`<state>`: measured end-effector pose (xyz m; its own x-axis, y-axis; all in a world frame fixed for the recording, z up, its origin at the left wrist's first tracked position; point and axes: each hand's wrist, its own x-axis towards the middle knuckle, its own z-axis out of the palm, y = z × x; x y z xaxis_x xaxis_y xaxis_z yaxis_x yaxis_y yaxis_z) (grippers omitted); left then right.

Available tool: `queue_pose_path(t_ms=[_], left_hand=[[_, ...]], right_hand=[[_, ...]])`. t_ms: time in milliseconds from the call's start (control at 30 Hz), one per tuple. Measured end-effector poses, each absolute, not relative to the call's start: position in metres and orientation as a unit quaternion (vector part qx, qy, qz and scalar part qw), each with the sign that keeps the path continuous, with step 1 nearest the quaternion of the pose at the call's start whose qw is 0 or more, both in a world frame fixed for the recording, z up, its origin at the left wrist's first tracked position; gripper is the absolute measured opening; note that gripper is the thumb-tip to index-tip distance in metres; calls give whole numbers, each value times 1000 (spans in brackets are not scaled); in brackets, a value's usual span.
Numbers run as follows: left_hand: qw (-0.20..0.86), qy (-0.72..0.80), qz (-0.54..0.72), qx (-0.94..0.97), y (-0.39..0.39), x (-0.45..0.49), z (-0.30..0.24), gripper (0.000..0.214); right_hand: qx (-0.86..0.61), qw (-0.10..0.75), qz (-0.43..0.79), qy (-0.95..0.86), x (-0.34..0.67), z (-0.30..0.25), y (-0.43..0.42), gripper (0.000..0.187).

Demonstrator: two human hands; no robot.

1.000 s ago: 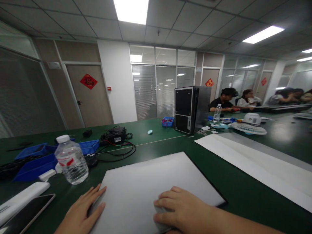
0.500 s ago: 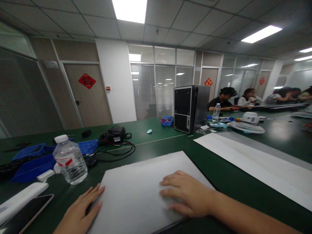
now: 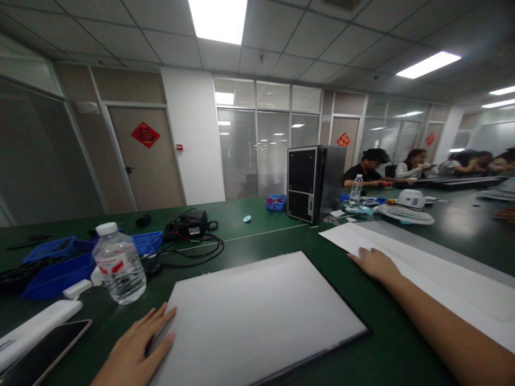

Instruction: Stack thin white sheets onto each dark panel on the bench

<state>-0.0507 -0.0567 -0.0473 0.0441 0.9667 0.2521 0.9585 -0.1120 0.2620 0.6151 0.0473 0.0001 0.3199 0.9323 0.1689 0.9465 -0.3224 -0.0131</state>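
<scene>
Left hand [image 3: 132, 348] rests spread on the board [image 3: 261, 316]'s left edge, gripping nothing; right hand [image 3: 375, 264] half-curls over the white sheet [image 3: 446, 284], hold unclear; dragging could crease it.

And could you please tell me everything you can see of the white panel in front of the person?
The white panel is a flat, four-sided sheet with a plain, smooth-looking, pale surface and thin dark edging along its far, right and near sides. It lies on the green table, and the picture's bottom cuts off its near left part. The left hand rests at its left edge, fingers spread; the right hand is clear of it. Its material is uncertain.
</scene>
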Motion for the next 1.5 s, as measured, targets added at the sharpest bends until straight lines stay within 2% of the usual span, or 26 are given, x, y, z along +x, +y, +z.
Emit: queue_pose_path(t_ms=[300, 433, 767, 867, 967, 1100, 1233, 1333, 1500], left_hand=[[-11, 660, 185, 728, -55, -56, -56, 58], [-7, 663, 175, 728, -55, -58, -56, 58], [21, 674, 170, 719, -59, -48, -47, 68], [23, 672, 172, 720, -58, -49, -46, 68], [26, 670, 169, 723, -56, -50, -46, 68], [23, 672, 174, 720, -56, -52, -49, 64], [17, 667, 188, 720, -55, -51, -51, 62], [18, 663, 195, 722, -54, -51, -52, 60], [10, 656, 201, 727, -54, -51, -56, 59]], right_hand=[[-782, 21, -93, -616, 568, 11, 39, 33], [-727, 38, -123, -674, 520, 30, 21, 33], [-449, 51, -99, -887, 389, 35, -60, 26], [-339, 78, -56, -936, 373, 26, -75, 25], [-264, 125, -7, -956, 373, 23, -77, 33], [-343, 171, -25, -923, 387, 30, -64, 31], [-461, 116, -58, -878, 401, 35, -50, 30], [-457, 100, -47, -882, 404, 34, -47, 30], [-411, 121, -20, -903, 397, 31, -52, 25]])
